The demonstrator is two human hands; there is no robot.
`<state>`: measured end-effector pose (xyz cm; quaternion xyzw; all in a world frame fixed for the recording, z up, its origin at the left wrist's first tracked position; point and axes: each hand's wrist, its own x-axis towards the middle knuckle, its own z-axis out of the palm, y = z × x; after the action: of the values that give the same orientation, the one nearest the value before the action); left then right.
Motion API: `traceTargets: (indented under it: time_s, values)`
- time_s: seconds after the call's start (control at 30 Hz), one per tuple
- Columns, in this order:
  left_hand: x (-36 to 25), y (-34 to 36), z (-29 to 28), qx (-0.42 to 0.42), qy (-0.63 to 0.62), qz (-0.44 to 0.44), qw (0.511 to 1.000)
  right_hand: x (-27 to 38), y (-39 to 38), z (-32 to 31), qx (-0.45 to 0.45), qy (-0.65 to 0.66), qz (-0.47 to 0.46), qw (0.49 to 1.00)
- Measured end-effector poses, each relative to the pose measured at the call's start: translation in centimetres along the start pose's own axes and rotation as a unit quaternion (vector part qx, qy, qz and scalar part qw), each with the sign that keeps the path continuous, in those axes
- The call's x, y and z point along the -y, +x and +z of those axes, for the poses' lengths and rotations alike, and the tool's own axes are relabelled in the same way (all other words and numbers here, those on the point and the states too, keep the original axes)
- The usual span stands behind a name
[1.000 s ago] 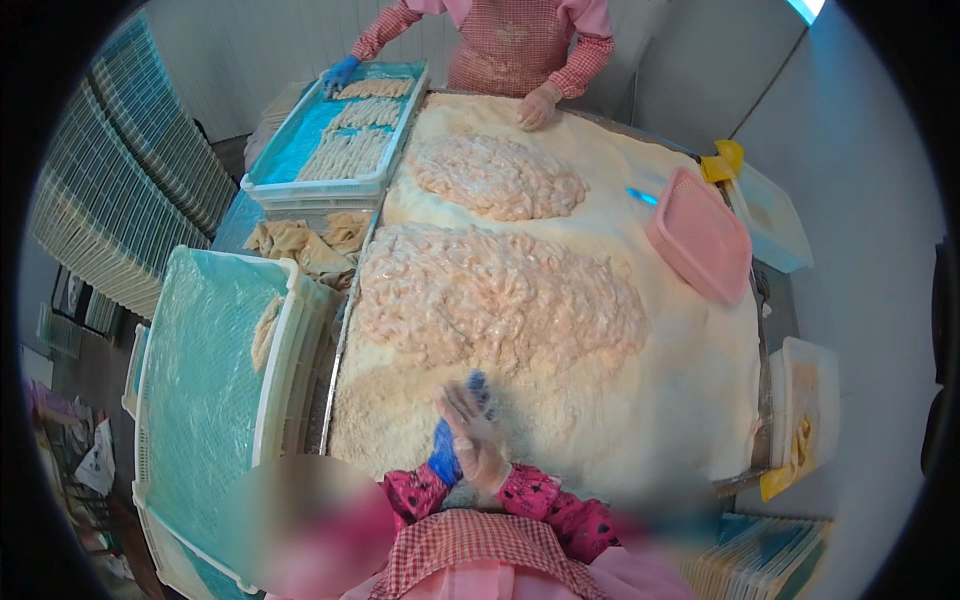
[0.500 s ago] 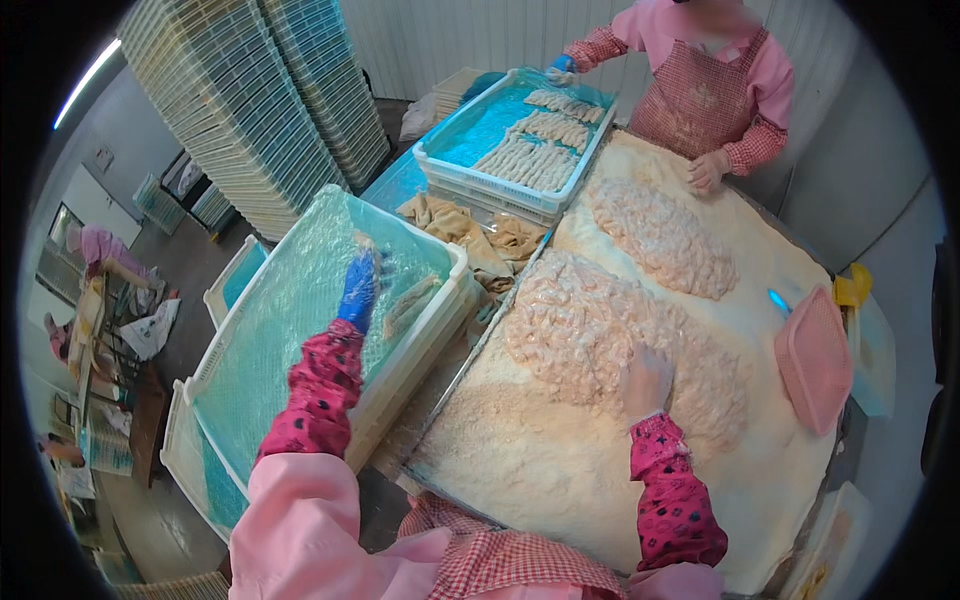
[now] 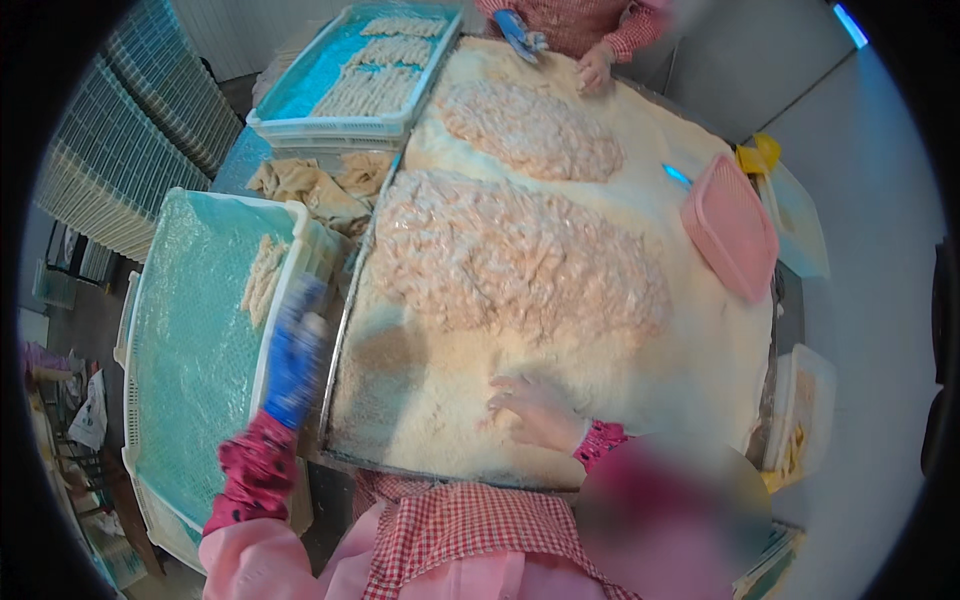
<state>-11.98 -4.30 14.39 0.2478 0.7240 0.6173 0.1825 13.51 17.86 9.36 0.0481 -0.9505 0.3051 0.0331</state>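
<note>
My left hand (image 3: 297, 350), in a blue glove, is at the right rim of the near tray (image 3: 140, 330), beside the table's metal edge. Motion blurs its fingers, so whether they hold anything is unclear. Breaded meat strips (image 3: 262, 278) lie on the tray's green lining just beyond it. My right hand (image 3: 535, 410) rests on the pale crumbs (image 3: 440, 400) near the table's front, its fingers spread. Past it, a large mound of wet raw meat pieces (image 3: 510, 255) spreads over the crumbs.
Across the table stands a co-worker (image 3: 570, 25) by a second meat mound (image 3: 530, 130). A tray of breaded rows (image 3: 270, 110) stands far left, with crumpled cloths (image 3: 310, 190) in front. A pink basket (image 3: 730, 230) sits at right. Stacked trays (image 3: 120, 130) rise at left.
My left hand has moved back from over the near tray to its right rim. My right hand has left the meat mound for the nearer crumbs. The co-worker's gloved hand has moved over the table.
</note>
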Motion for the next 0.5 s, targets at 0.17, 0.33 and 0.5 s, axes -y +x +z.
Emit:
traceTargets:
  time_s: [0.17, 0.33, 0.5]
  values:
    - [10.9, -7.2, 8.4, 0.204, -0.018, -0.167, 0.964, -2.0, -6.5, 4.6, -0.233, 0.049, 0.239, 0.941]
    - [7.8, -9.9, 19.3, 0.354, 0.253, 0.159, 0.886, -1.3, -8.0, 5.6, -0.261, -0.032, 0.266, 0.927]
    - [10.1, -8.6, 15.0, 0.32, 0.313, 0.155, 0.881, -6.4, -14.2, 4.5, -0.404, 0.06, 0.449, 0.795]
